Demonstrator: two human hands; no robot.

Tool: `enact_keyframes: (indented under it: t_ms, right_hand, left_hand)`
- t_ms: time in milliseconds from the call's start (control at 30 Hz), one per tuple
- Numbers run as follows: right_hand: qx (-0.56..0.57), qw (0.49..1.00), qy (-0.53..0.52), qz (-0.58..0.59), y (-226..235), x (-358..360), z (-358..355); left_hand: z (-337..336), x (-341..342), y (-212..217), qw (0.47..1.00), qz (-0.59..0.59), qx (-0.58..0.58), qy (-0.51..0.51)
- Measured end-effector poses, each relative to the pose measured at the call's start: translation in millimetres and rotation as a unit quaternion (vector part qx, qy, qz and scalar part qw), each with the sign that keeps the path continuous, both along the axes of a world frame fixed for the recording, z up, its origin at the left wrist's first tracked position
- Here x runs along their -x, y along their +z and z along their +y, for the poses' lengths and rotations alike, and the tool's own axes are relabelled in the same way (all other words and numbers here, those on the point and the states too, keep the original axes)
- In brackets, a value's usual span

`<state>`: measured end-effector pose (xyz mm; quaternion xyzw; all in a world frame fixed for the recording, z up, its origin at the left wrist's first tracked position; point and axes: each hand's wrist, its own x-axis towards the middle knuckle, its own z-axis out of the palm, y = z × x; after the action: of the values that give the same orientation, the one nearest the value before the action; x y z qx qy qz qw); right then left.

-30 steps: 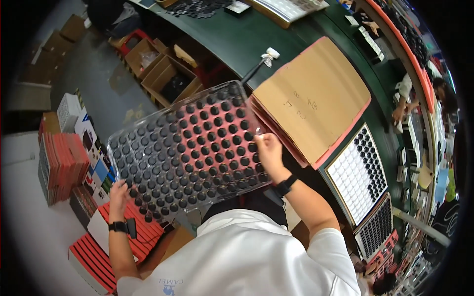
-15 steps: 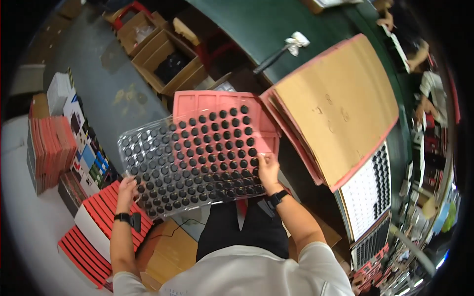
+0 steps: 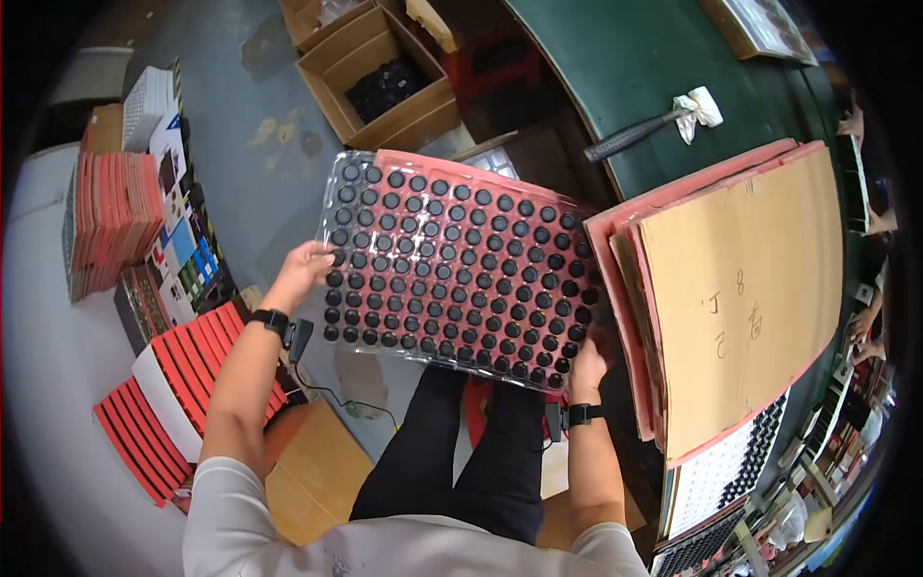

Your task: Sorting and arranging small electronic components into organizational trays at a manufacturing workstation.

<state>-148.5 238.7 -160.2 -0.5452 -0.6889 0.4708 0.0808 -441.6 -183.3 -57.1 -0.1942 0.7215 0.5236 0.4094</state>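
Observation:
A clear plastic tray (image 3: 404, 354) with rows of round black caps (image 3: 438, 232) is held up in front of me, over my legs. My left hand (image 3: 308, 263) grips its left edge with bent fingers. At its lower right corner my right hand (image 3: 587, 365) is closed on the edge, its fingers partly hidden. Beneath the clear tray lies a pink tray (image 3: 396, 162), showing through and along the far edge. Whether the two trays touch everywhere I cannot tell.
At right, a stack of cardboard sheets and pink trays (image 3: 760, 327) stands on the green table (image 3: 577, 43). A hammer (image 3: 630, 137) with a white-wrapped head lies behind it. A carton (image 3: 423, 120) holds black parts. Red trays (image 3: 120, 221) are stacked left. A co-worker's hand (image 3: 880, 223) shows far right.
The clear tray has swung level and over the pink tray, its left side rising away from me. My left hand moved up and right; my right hand moved right and lower. The view has shifted.

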Motion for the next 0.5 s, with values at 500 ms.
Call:
enact_keyframes:
  t_ms: [500]
  right_hand:
    - [-0.076, 0.996, -0.007, 0.053, -35.4, -7.5, -0.9]
  left_hand:
    - [0.8, 28.4, -36.8, 0.999, -0.023, 0.008, -0.042]
